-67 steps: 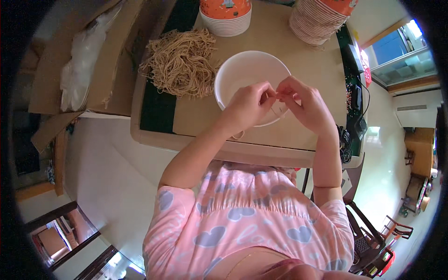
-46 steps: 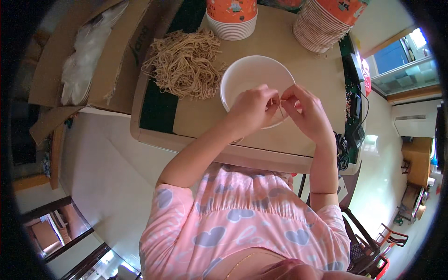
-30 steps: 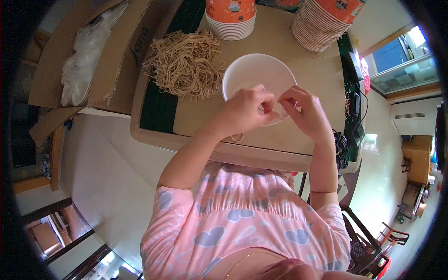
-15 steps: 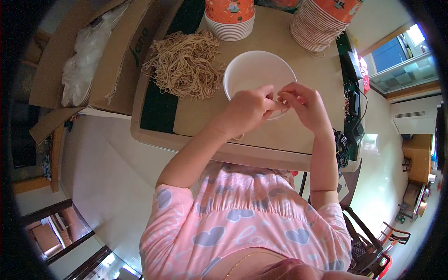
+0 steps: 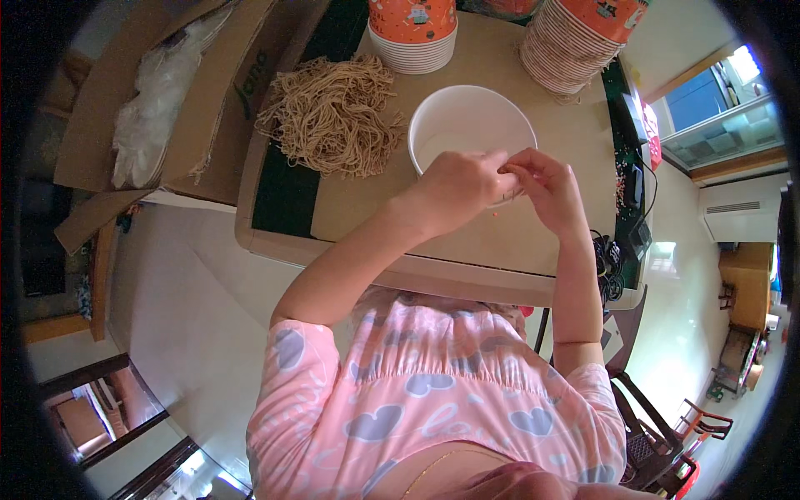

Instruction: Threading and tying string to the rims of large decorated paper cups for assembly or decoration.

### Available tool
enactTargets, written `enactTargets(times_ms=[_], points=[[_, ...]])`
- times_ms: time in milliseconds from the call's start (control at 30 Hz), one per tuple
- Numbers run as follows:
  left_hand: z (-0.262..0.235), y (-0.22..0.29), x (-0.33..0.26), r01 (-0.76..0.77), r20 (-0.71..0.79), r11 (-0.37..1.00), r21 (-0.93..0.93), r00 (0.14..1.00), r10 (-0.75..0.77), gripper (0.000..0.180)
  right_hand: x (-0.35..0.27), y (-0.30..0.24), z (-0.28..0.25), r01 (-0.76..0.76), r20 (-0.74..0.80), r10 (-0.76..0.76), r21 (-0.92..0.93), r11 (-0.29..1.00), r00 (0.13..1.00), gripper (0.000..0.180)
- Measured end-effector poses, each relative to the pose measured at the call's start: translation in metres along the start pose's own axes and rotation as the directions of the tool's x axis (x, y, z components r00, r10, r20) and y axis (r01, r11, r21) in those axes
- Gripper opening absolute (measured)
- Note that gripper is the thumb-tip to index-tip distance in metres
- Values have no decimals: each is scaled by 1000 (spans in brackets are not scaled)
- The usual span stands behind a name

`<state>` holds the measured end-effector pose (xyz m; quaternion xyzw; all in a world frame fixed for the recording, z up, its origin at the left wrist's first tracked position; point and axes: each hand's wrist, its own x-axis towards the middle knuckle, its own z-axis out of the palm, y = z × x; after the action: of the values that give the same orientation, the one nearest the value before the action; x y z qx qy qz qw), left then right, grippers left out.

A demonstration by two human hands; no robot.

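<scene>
A white paper bucket (image 5: 442,125) is on the table, its open mouth facing me. Over its near right edge, my left hand (image 5: 463,185) is closed in a pinch with the knuckles turned up. Against its fingertips, the thumb and fingers of my right hand (image 5: 548,185) are pressed together. Whatever the two hands pinch is too small and hidden to name. Left of the bucket lies a tangled heap of beige cotton cords (image 5: 337,112).
A stack of orange-printed paper buckets (image 5: 414,54) stands behind the heap, and a taller leaning stack (image 5: 567,58) at the far right. An open cardboard box (image 5: 212,117) with white plastic inside adjoins the table's left. Black cables (image 5: 612,267) hang by the right edge.
The bucket has shifted slightly right and away from me. My hands have drawn closer together at its rim. A pale loop below my left hand no longer shows.
</scene>
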<state>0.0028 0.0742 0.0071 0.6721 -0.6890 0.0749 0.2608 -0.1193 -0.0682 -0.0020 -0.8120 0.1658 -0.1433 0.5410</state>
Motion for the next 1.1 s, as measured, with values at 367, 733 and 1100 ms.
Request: enactTargets(times_ms=[367,733,1100], points=[[1,-4,-11,240,-20,859,-452,960,-278,9,-10,-6,7,122,-106,-144,-193,974,984,9],[8,-34,1,698,764,-311,-645,602,-233,19,-23,11,59,268,-540,-357,-239,933,762,10],[5,-26,-1,592,399,407,-696,790,-466,12,-21,13,51,192,-581,-110,82,978,806,5]])
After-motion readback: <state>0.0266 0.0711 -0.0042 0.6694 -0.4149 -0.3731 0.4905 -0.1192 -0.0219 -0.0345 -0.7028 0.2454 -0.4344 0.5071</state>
